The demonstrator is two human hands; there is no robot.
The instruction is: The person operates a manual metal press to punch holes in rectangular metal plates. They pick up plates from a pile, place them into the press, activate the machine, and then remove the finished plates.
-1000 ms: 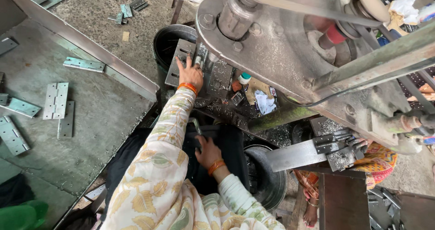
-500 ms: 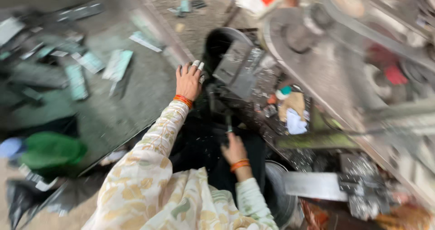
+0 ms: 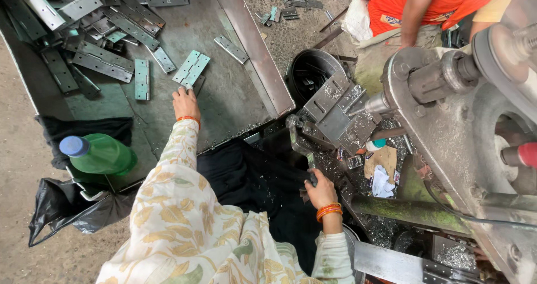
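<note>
Reaching with fingers half-open, left hand (image 3: pixel 185 101) touches metal hinge plate (image 3: pixel 191 68) just beyond fingertips.

1 green bottle (image 3: pixel 100 154), 1 black bag (image 3: pixel 67 211), approx 20+ metal hinge plates (image 3: pixel 191 68), 2 hands

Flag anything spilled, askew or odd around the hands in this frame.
Metal hinges lie in a loose, unsorted heap across the tray; the left hand touches one. More pieces are scattered on the floor beyond it. Shavings litter the machine bed near the right hand, which grips a lever. A green bottle lies tilted beside the tray.
</note>
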